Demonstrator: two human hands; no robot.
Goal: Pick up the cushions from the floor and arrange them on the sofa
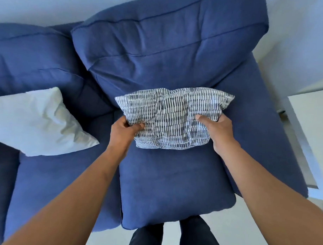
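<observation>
Two bare forearms reach forward from the bottom edge, above dark trouser legs [173, 236] standing at the front of the blue sofa [173, 187]. Both hands grasp a striped grey-and-white cushion [171, 115]: the left hand [122, 132] pinches its left lower edge, the right hand [218, 129] clasps its right lower corner. That cushion sits over the right seat, against the backrest. On the left seat, a white cushion [38, 121] leans against the back.
</observation>
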